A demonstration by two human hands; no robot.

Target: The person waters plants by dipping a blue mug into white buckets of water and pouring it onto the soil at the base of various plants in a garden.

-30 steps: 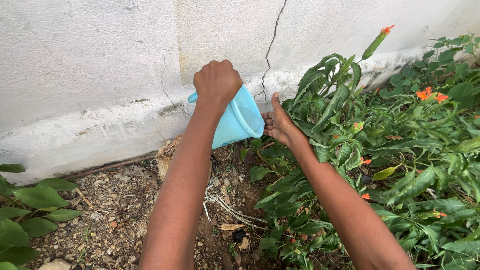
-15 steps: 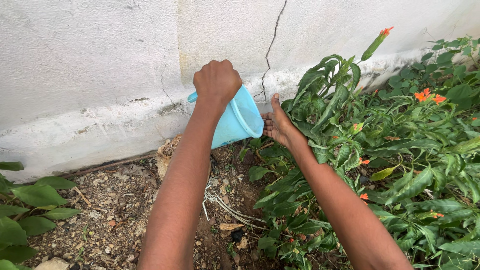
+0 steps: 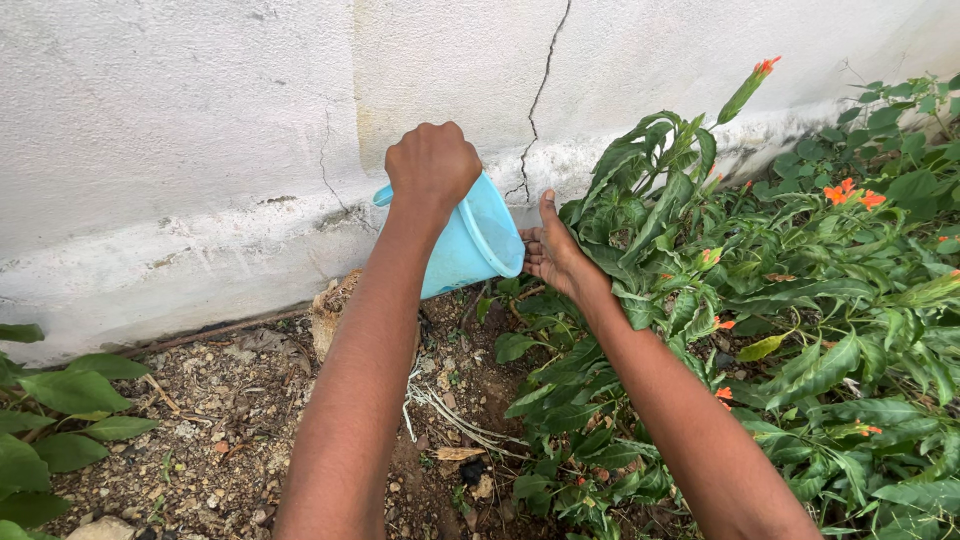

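Barely shifted since before: left hand (image 3: 432,165) clenched round tilted blue mug (image 3: 468,240), right hand (image 3: 553,252) spread.

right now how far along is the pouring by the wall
Done: the light blue jug is lifted and tipped toward the green plant. In hand: the left hand grips it, and the right hand is cupped at its mouth. What is left inside cannot be seen.
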